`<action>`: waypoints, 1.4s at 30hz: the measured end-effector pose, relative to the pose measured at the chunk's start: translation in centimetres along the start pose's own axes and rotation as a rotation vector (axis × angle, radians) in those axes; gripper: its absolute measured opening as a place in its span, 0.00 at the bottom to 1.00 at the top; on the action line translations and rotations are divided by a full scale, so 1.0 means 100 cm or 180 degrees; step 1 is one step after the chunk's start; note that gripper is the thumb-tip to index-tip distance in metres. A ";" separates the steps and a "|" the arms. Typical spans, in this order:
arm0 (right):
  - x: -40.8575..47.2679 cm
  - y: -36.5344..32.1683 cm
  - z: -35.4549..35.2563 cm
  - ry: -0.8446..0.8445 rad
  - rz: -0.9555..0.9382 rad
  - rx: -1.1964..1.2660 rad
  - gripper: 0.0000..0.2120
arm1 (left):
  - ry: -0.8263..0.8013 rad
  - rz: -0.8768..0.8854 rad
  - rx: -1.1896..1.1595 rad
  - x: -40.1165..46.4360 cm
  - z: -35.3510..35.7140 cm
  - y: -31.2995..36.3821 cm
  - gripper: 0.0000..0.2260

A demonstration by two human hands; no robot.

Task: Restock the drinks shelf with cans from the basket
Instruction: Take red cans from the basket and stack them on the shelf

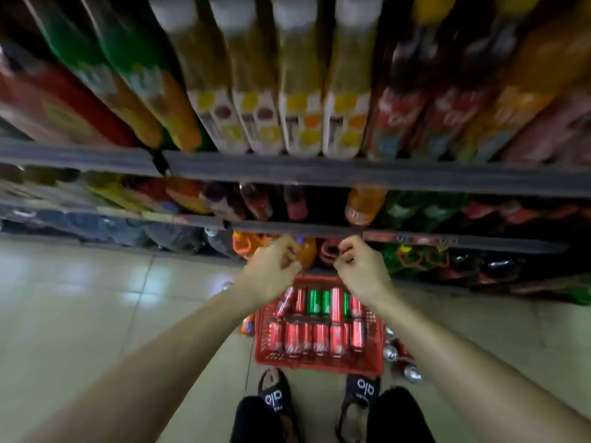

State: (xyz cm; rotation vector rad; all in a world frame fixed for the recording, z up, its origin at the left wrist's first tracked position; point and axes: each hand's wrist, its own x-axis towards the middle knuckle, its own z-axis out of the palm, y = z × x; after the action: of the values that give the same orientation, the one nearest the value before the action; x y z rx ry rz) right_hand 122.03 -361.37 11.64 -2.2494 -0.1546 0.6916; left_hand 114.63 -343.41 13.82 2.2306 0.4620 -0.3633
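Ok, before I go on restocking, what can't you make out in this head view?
- Top-shelf bottles: labels motion-blurred.
- Cans in the red basket: far-row count hidden by right hand.
- Left hand: fingers curled, whether it holds anything unclear.

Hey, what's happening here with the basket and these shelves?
A person stands at a drinks shelf with a red basket on the floor at their feet. The basket holds red cans and a few green cans, lying in rows. Both arms reach out over it toward the lower shelves: the left hand and right hand have curled fingers and appear to hold no can. A few loose cans lie on the floor right of the basket.
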 end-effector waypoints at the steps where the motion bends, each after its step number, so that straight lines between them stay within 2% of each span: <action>1: 0.010 0.030 0.024 -0.0116 0.0201 -0.0044 0.10 | -0.0077 -0.0166 0.0027 0.012 0.024 -0.026 0.08; 6: 0.061 0.181 0.137 -0.0313 0.0990 -0.0134 0.13 | -0.0522 -0.0647 0.0107 0.066 0.150 -0.154 0.11; 9: 0.092 0.262 0.191 -0.0410 0.1287 -0.0199 0.14 | -0.0541 -0.0806 0.0183 0.097 0.219 -0.227 0.20; 12: 0.128 0.333 0.239 -0.0415 0.1493 -0.0241 0.22 | -0.0502 -0.1125 0.0349 0.131 0.275 -0.295 0.24; 17: 0.180 0.408 0.310 -0.0240 0.1707 -0.0320 0.41 | -0.0523 -0.1456 0.0611 0.182 0.339 -0.380 0.32; 20: 0.200 0.433 0.340 -0.0102 0.1662 -0.0368 0.42 | -0.0500 -0.1580 0.0706 0.203 0.360 -0.413 0.35; 23: 0.209 0.446 0.355 0.0053 0.1577 -0.0490 0.37 | -0.0414 -0.1644 0.0746 0.216 0.371 -0.434 0.36; 27: 0.210 0.458 0.363 0.0179 0.1518 -0.0635 0.38 | -0.0370 -0.1682 0.0721 0.224 0.379 -0.448 0.42; 32: 0.213 0.465 0.363 0.0253 0.1432 -0.0570 0.34 | -0.0193 -0.1655 0.0846 0.224 0.379 -0.448 0.32; 34: 0.216 0.467 0.359 0.0196 0.1499 -0.0255 0.28 | -0.0229 -0.1535 0.1012 0.223 0.378 -0.445 0.33; 37: 0.215 0.469 0.352 0.0048 0.1714 0.0739 0.16 | -0.0247 -0.1255 0.1006 0.222 0.375 -0.435 0.32; 40: 0.210 0.465 0.353 0.0024 0.1833 0.1380 0.13 | -0.0272 -0.0949 0.0740 0.220 0.370 -0.418 0.24; 42: 0.207 0.458 0.356 0.0043 0.1841 0.1817 0.14 | -0.0279 -0.0856 0.0337 0.218 0.370 -0.405 0.21</action>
State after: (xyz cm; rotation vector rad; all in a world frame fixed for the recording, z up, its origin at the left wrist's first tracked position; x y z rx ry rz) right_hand 116.26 -364.22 -49.61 -1.7329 0.6476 0.8810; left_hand 112.34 -342.87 -45.19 2.2468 0.7126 -0.6366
